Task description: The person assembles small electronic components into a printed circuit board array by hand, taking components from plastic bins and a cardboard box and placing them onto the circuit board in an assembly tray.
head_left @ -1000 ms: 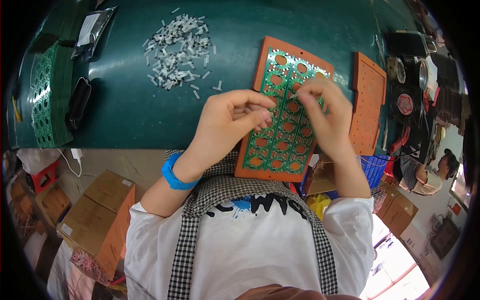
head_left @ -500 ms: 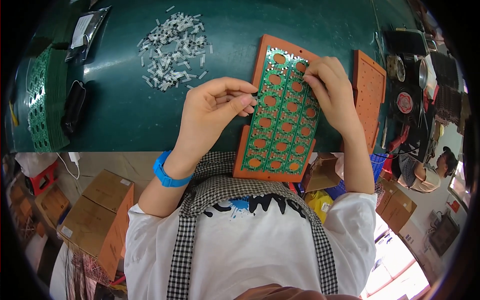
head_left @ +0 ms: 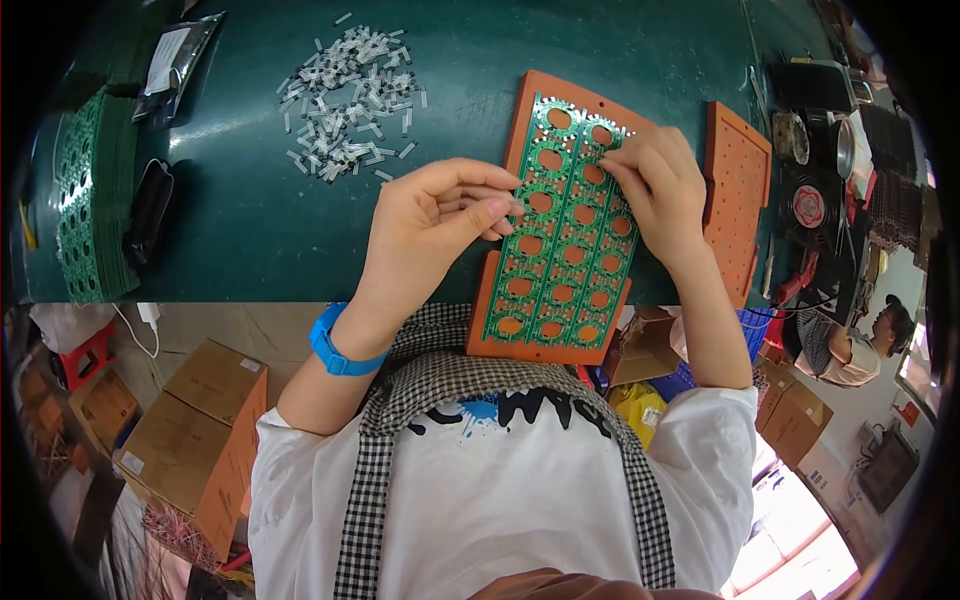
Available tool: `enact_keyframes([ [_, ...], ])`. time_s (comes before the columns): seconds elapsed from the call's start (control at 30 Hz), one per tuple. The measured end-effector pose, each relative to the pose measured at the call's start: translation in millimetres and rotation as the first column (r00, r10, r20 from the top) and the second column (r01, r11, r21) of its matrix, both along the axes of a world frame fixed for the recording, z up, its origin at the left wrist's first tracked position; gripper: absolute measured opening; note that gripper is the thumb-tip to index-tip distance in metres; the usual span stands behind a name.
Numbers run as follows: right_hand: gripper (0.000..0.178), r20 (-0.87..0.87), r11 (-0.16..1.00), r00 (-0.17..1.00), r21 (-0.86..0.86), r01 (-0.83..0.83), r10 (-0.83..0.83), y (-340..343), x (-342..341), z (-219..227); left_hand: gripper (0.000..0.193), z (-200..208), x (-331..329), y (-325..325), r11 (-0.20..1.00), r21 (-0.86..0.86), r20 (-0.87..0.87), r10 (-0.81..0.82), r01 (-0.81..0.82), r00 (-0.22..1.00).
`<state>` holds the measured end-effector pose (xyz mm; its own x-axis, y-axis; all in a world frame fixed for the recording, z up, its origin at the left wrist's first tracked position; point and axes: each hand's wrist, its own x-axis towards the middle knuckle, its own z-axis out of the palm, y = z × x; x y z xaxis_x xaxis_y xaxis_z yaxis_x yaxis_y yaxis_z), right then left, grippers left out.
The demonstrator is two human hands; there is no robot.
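Note:
A green circuit board panel (head_left: pixel 546 268) with rows of round cutouts lies on an orange fixture plate (head_left: pixel 484 318) that reaches over the table's near edge. Small pale components show around the cutouts at its far end. My right hand (head_left: pixel 662 190) is closed in a pinch over the panel's right column, near the second cutout from the far end. At the panel's left edge, my left hand (head_left: pixel 437 212) has its thumb and fingers pinched together. Whatever either pinch holds is too small or hidden to name. A loose pile of small clear-and-white pieces (head_left: pixel 350 145) lies beyond my left hand.
A second orange plate (head_left: pixel 738 200) lies to the right, beside tools and a metal tin. Stacked green boards (head_left: pixel 92 200), a black case (head_left: pixel 150 212) and a silvery bag (head_left: pixel 178 65) sit at the left. Cardboard boxes (head_left: pixel 195 410) stand below the table; another person (head_left: pixel 855 350) is at far right.
My right hand has shifted slightly nearer and to the left over the panel. My left hand has moved a little to the right, onto the panel's edge. The panel has stayed put.

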<state>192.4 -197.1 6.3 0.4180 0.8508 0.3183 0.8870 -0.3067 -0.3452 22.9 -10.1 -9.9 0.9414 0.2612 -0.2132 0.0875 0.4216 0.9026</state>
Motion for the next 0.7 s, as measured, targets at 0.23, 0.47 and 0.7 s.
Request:
enact_keyframes([
  [0.23, 0.019, 0.127, 0.995, 0.989, 0.044, -0.085, 0.078, 17, -32, 29, 0.022, 8, 1, -8, 0.998, -0.020, -0.017, -0.056, 0.056, 0.998],
  [0.47, 0.011, -0.650, 0.994, 0.758, 0.108, 0.018, 0.057, 12, -47, 25, 0.026, 9, 1, -16, 0.986, -0.094, 0.006, -0.134, 0.134, 0.991],
  [0.7, 0.007, -0.277, 0.990, 0.951, -0.012, 0.142, -0.139, 10, 27, 9, 0.027, 7, 4, -7, 0.999, 0.014, -0.004, 0.051, -0.051, 0.999],
])
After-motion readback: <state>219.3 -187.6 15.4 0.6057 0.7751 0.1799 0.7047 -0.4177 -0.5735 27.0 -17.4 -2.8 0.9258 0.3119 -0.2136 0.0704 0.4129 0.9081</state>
